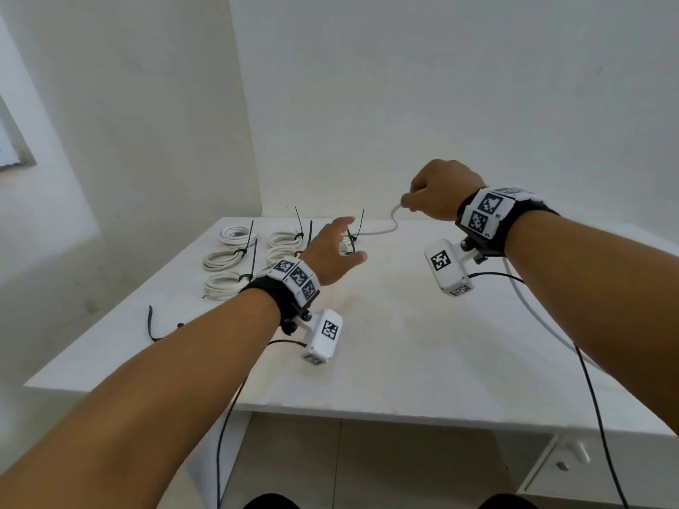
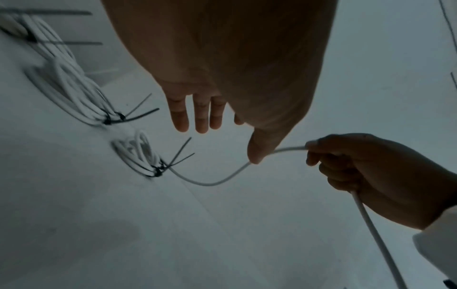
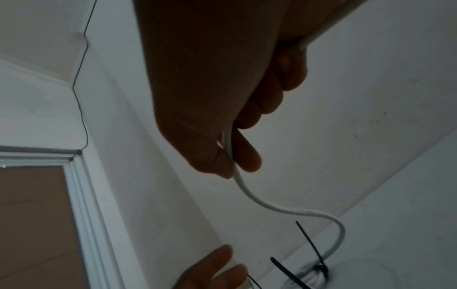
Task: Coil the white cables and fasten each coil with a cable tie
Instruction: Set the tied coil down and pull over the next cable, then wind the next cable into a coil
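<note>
Right now right hand (image 1: 441, 191) pinches the loose white cable (image 1: 380, 229) near its far end, raised over the tabletop (image 1: 404, 343); left hand (image 1: 332, 251) spread, holding nothing, near tied coils (image 1: 227, 257) far left. Cable looks light, springy, semi-stiff; best gripped close to the end, loops fed into left palm.

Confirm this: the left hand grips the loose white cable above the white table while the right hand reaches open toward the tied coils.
Not quite: the hands are swapped. In the head view the right hand grips the loose white cable above the white table, while the left hand reaches open toward the tied coils of white cable. The left wrist view shows the same.
</note>
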`<state>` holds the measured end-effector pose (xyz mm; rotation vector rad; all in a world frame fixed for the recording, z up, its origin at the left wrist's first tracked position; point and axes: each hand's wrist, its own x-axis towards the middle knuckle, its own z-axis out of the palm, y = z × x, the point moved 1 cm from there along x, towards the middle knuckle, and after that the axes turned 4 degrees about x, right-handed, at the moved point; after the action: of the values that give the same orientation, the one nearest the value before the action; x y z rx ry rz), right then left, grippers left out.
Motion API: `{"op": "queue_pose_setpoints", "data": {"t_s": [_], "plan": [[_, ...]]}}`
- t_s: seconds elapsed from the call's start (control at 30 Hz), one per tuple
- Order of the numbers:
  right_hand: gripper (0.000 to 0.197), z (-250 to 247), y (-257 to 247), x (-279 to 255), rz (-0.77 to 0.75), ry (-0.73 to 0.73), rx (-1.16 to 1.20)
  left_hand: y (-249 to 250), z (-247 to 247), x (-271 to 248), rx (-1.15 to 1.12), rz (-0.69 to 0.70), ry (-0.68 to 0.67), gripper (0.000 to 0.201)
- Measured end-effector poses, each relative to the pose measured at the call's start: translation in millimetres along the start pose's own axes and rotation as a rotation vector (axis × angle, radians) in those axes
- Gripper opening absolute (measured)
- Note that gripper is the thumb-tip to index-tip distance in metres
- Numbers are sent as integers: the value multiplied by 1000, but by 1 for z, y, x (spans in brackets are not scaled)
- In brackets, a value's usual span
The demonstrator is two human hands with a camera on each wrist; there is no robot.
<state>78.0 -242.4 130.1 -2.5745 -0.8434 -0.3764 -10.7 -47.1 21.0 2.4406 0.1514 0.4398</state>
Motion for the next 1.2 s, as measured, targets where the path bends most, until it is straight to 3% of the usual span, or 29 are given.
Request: {"op": "queue_pose_setpoints", "data": {"t_s": [0.13, 0.27, 0.4, 0.5, 0.67, 0.73, 0.83, 0.97, 1.2], "plan": [[22, -11, -6, -2, -95, 35, 181, 24, 17, 20, -156, 23, -39, 72], [23, -18, 1, -11, -192, 81, 282, 34, 35, 39, -233, 72, -7, 50], [23, -22, 20, -18, -225, 115, 397, 37, 44, 58, -290, 29, 36, 40], [20, -24, 28, -27, -237, 92, 438, 49, 52, 69, -365, 39, 100, 19], [20, -21, 38, -34, -69, -174, 215, 64, 54, 90, -250, 99, 263, 20], [22, -21, 41, -32, 13, -197, 228, 67, 56, 94, -185, 133, 270, 17], [24, -21, 43, -23, 66, -73, 368, 72, 59, 98, -233, 172, 299, 16], [25, -23, 43, -10, -35, 172, 347, 82, 53, 98, -361, 233, 312, 15], [20, -43, 47, -9, -109, 457, 475, 65, 66, 93, -217, 205, 213, 24]]}}
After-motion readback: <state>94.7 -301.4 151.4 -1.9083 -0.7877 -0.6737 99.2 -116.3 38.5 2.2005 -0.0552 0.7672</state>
